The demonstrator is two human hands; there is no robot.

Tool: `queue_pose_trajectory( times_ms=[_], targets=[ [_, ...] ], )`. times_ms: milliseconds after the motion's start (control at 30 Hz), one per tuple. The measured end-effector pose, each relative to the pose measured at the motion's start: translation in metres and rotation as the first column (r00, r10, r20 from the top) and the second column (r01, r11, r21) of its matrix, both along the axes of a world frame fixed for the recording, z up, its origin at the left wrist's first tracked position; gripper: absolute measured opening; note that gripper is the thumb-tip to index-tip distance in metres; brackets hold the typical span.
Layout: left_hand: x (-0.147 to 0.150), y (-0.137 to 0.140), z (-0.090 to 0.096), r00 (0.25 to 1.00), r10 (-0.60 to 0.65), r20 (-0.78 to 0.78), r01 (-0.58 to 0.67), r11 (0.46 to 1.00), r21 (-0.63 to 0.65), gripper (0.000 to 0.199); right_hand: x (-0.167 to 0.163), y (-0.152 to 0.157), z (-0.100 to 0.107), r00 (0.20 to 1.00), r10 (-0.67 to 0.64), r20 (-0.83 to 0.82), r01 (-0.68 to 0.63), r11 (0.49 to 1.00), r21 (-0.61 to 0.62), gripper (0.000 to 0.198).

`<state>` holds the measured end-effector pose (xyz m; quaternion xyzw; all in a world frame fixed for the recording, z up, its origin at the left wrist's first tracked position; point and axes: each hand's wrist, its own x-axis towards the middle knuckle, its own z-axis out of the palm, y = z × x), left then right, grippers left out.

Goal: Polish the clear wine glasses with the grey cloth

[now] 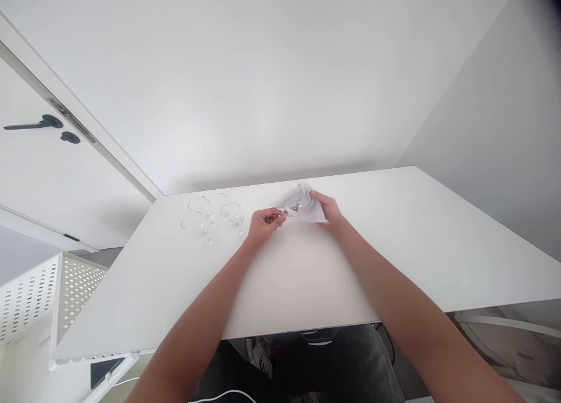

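My right hand (pixel 329 211) bunches a soft, matt white cloth (pixel 302 204) around clear, glossy glass whose stem (pixel 283 214) my left hand (pixel 263 223) pinches, beside 4 transparent shiny wine glasses (pixel 210 215) on the smooth matt white table (pixel 416 239).

A plain room in a home or small office, by the look of it: bare white walls (pixel 272 70), a white door (pixel 39 175) with a black lever handle (pixel 33 124) on the left, and a white worktop (pixel 416 245) set into the corner. A white perforated metal rack (pixel 52 292) stands beside it, and cables (pixel 219 396) trail on the floor underneath
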<state>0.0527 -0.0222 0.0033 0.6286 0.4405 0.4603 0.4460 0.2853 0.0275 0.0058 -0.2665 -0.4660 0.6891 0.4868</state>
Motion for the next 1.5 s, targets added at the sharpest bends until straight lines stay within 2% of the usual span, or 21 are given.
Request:
queue_pose_trajectory(
  times_ms=[133, 300, 400, 600, 700, 800, 867, 933, 1000, 1067, 1133, 1200, 1267, 1367, 1433, 1500],
  targets=[
    [0.001, -0.001, 0.003, 0.999, -0.040, -0.004, 0.040, 0.998, -0.038, 0.033, 0.001, 0.000, 0.000, 0.999, -0.036, -0.024, 0.037, 0.999, 0.037, 0.044],
    [-0.001, -0.002, 0.006, 0.980, -0.148, 0.133, 0.162, 0.982, -0.097, 0.039, 0.001, -0.001, 0.000, 0.999, 0.039, -0.002, -0.039, 0.999, 0.021, 0.035],
    [-0.002, 0.000, 0.005, 0.974, -0.145, 0.175, 0.168, 0.977, -0.128, 0.042, 0.000, -0.001, -0.001, 0.998, 0.060, 0.015, -0.060, 0.998, 0.025, 0.036],
    [-0.002, 0.006, 0.004, 0.953, -0.033, 0.302, 0.078, 0.987, -0.138, 0.040, -0.002, -0.001, 0.000, 0.998, -0.049, 0.047, 0.045, 0.996, 0.081, 0.033],
    [0.001, 0.007, 0.004, 0.933, -0.070, 0.353, 0.137, 0.976, -0.169, 0.040, -0.005, -0.005, 0.003, 0.995, -0.065, 0.074, 0.055, 0.990, 0.131, 0.033],
    [0.005, 0.005, 0.002, 0.918, -0.138, 0.372, 0.219, 0.958, -0.185, 0.040, -0.014, -0.008, 0.002, 0.984, -0.156, 0.090, 0.134, 0.968, 0.212, 0.034],
    [0.007, 0.004, 0.001, 0.913, -0.164, 0.373, 0.250, 0.948, -0.196, 0.040, -0.023, -0.012, -0.001, 0.943, -0.297, 0.153, 0.232, 0.911, 0.340, 0.030],
    [0.007, 0.003, 0.000, 0.925, -0.178, 0.335, 0.256, 0.944, -0.206, 0.040, -0.032, -0.016, -0.002, 0.864, -0.444, 0.236, 0.257, 0.794, 0.551, 0.024],
    [0.007, 0.002, -0.002, 0.957, -0.165, 0.238, 0.215, 0.956, -0.201, 0.037, -0.040, -0.019, -0.001, 0.796, -0.518, 0.314, 0.121, 0.644, 0.755, 0.017],
    [0.008, 0.003, -0.005, 0.992, -0.089, 0.084, 0.101, 0.984, -0.146, 0.029, -0.044, -0.022, 0.002, 0.749, -0.533, 0.393, -0.083, 0.513, 0.855, 0.016],
    [0.009, 0.004, -0.009, 0.997, 0.007, -0.075, -0.009, 1.000, -0.017, 0.020, -0.045, -0.023, 0.005, 0.701, -0.556, 0.447, -0.214, 0.433, 0.875, 0.019],
    [0.011, 0.004, -0.011, 0.977, 0.056, -0.206, -0.027, 0.990, 0.141, 0.017, -0.044, -0.021, 0.005, 0.658, -0.608, 0.444, -0.226, 0.403, 0.887, 0.022],
    [0.012, 0.003, -0.013, 0.948, 0.056, -0.314, 0.030, 0.965, 0.262, 0.019, -0.042, -0.019, 0.004, 0.604, -0.696, 0.389, -0.131, 0.395, 0.909, 0.024],
    [0.012, 0.000, -0.012, 0.884, 0.079, -0.461, 0.090, 0.938, 0.334, 0.022, -0.038, -0.016, 0.000, 0.499, -0.811, 0.304, 0.111, 0.408, 0.906, 0.023],
    [0.012, -0.001, -0.011, 0.845, 0.096, -0.527, 0.101, 0.938, 0.333, 0.023, -0.036, -0.015, -0.002, 0.498, -0.812, 0.305, 0.255, 0.474, 0.843, 0.018],
    [0.011, -0.002, -0.011, 0.824, 0.099, -0.558, 0.102, 0.942, 0.318, 0.024, -0.034, -0.014, -0.004, 0.589, -0.743, 0.318, 0.350, 0.589, 0.728, 0.014]
  ],
)
